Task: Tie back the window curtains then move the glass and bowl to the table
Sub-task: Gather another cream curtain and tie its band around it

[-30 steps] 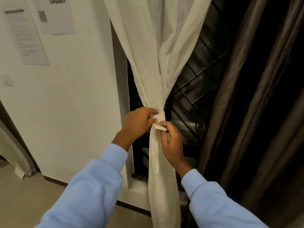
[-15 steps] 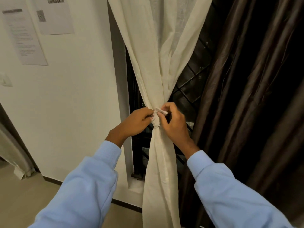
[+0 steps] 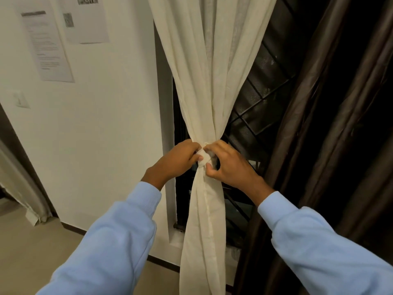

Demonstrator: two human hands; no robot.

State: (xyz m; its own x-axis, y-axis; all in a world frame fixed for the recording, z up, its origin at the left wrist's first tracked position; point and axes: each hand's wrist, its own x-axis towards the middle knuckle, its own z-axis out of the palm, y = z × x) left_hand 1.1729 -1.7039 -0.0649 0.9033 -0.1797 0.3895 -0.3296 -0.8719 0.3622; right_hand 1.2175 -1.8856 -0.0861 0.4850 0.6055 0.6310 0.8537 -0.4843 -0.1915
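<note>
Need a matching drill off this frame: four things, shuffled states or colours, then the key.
Things
1. cream curtain
2. brown curtain
3. printed sheets
4. sleeves

States
A. light blue
B. stuck on the white wall
C. hangs at the right, no hand on it
D. bunched at a knot gripped by the left hand and right hand

Pairs: 1-D, 2-C, 3-B, 4-A

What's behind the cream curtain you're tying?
Behind the cream curtain, a dark window grille with diagonal bars shows on its right side. Whatever lies directly behind the fabric is covered.
</note>
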